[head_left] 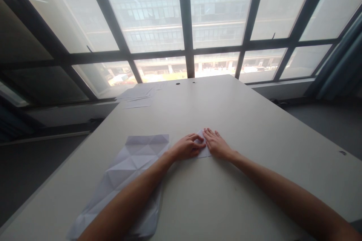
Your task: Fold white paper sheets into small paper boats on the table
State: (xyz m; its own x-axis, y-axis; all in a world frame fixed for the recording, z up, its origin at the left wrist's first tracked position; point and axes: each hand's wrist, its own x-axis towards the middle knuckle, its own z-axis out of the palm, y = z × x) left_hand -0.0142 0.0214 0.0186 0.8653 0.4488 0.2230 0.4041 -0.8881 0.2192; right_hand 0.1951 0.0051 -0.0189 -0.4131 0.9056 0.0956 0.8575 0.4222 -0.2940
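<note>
A small folded piece of white paper (204, 153) lies on the table in front of me, partly covered by both hands. My left hand (187, 147) is curled over its left side, with thumb and forefinger bent towards each other at the paper. Flat on the paper's right side rests my right hand (217, 144), its fingers stretched out and pointing away from me. Under and beside my left forearm is a large creased white sheet (132, 158) with a pattern of triangular folds, apparently on top of other sheets.
The white table (254, 131) stretches away towards tall dark-framed windows (185, 26). Several loose paper sheets (138, 99) lie at its far left edge. Two small dark holes show near the far end. A blue curtain (336, 64) hangs at the right.
</note>
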